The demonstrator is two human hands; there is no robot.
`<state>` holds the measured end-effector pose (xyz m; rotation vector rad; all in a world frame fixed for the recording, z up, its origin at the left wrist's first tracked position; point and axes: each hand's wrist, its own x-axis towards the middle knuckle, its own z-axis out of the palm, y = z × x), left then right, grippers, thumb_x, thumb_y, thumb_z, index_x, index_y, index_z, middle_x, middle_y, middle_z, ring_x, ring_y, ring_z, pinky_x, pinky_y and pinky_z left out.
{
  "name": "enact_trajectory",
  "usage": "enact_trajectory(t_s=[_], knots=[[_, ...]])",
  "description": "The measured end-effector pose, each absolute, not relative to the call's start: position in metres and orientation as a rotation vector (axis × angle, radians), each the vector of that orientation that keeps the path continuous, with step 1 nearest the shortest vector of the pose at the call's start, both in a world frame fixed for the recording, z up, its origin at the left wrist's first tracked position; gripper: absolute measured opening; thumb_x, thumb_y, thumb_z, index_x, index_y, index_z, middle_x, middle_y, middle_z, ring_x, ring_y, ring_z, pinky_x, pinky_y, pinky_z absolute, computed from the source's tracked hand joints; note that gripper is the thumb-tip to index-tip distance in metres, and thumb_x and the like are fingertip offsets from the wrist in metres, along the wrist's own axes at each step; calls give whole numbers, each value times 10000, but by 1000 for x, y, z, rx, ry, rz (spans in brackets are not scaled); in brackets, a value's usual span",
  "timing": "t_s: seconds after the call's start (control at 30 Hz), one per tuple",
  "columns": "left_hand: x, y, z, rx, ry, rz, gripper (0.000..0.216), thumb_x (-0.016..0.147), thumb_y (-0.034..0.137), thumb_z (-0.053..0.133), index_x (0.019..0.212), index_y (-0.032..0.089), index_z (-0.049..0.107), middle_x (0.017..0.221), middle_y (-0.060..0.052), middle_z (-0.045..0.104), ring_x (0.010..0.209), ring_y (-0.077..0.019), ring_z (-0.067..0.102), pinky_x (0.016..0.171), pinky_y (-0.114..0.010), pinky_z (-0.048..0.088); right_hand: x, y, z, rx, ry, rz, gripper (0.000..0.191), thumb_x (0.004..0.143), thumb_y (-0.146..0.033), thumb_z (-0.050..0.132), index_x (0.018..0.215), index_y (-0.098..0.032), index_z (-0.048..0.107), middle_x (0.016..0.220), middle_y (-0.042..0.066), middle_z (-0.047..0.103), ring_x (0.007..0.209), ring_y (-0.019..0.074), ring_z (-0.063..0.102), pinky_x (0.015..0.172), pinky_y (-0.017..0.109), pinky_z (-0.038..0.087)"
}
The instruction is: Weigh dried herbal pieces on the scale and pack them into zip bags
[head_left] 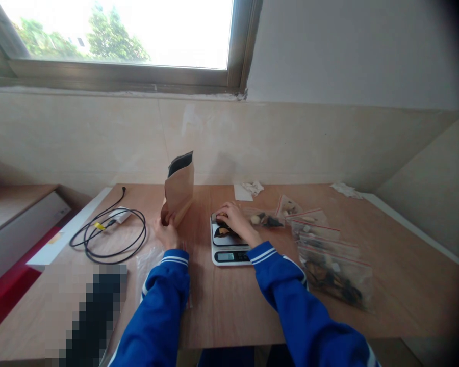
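Observation:
My left hand [167,232] grips the lower part of a brown kraft paper bag [180,196], which stands tilted with its dark-lined mouth open at the top. Over a white digital kitchen scale [216,256], my right hand [232,218] has its fingers bent down onto dark dried pieces [222,232] with a pale brown patch. The fingertips partly hide what they grasp. Digits on the scale's display are too small to read. Beneath my left forearm lies a clear plastic bag [147,262].
Several clear zip bags [334,280] with dried pieces lie right of the scale. A coiled black cable [86,250] with a white adapter [119,215] is at left, above a pixelated dark object [95,311]. Crumpled white paper [254,188] sits by the wall.

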<state>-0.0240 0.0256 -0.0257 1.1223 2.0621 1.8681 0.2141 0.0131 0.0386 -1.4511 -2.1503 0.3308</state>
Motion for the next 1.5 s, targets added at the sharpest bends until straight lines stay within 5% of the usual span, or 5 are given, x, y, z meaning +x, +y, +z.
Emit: enact_trajectory(t_s=[0.27, 0.5, 0.73, 1.3, 1.5], knots=[[-22, 22, -20, 1084, 2067, 1845, 312, 683, 481, 629, 758, 179, 615, 802, -48, 615, 813, -228, 572, 783, -369, 464, 242, -1, 39, -1149, -1742, 667, 171, 884, -266, 511, 924, -210, 667, 944, 43, 681, 902, 191, 606, 823, 331, 449], [-20, 22, -17, 1031, 2012, 1874, 341, 659, 478, 645, 802, 169, 636, 816, -45, 623, 814, -220, 579, 781, -356, 470, 261, -32, 29, -1289, -1749, 548, 204, 917, -239, 358, 916, -213, 561, 859, 27, 610, 842, 178, 587, 772, 303, 446], [-19, 22, -18, 1036, 2006, 1893, 336, 658, 480, 643, 780, 167, 636, 828, -53, 632, 843, -229, 584, 800, -360, 469, 244, -37, 29, -1421, -2098, 304, 103, 848, -224, 593, 934, -198, 644, 913, 74, 651, 944, 242, 568, 816, 360, 427], [-18, 19, -13, 1047, 1995, 1871, 331, 667, 470, 644, 819, 176, 650, 834, -42, 646, 799, -215, 580, 773, -350, 472, 242, -70, 29, -1374, -2235, 213, 144, 901, -251, 542, 864, -212, 675, 901, 80, 647, 938, 253, 556, 836, 379, 435], [-18, 20, -15, 1027, 2005, 1869, 338, 668, 479, 634, 804, 170, 645, 791, -38, 622, 760, -203, 564, 736, -337, 469, 245, -75, 36, -1374, -2012, 333, 288, 949, -378, 435, 1128, -221, 598, 1035, 90, 668, 966, 251, 596, 857, 385, 445]])
